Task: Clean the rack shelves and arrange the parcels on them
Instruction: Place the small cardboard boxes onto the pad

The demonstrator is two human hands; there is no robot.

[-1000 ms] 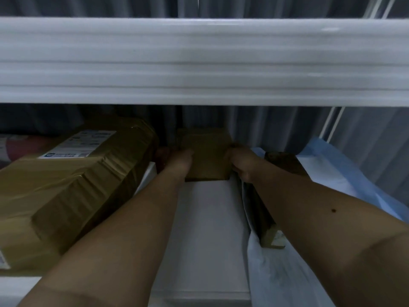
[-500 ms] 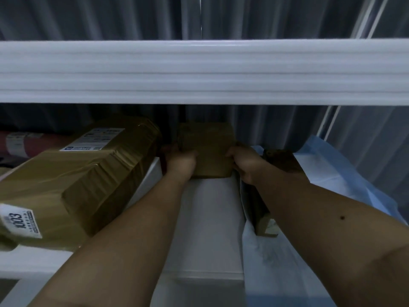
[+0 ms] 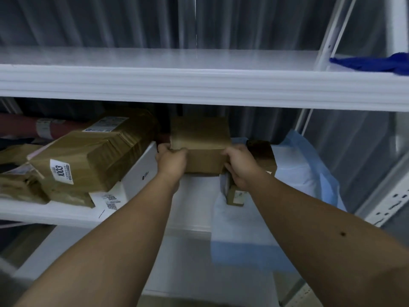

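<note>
Centrally, a brown parcel (image 3: 200, 144) is gripped by curled fingers of the left hand (image 3: 171, 160) and right hand (image 3: 240, 165) on the middle shelf (image 3: 55, 212), between a taped parcel (image 3: 93, 156) and a blue bag (image 3: 305, 173).

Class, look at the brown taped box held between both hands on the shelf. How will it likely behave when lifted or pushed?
The brown box probably stays stiff: its edges look square under the left hand and right hand. Its glossy tape may make the grip slippery. Flat-bottomed, it should slide, not roll.
</note>
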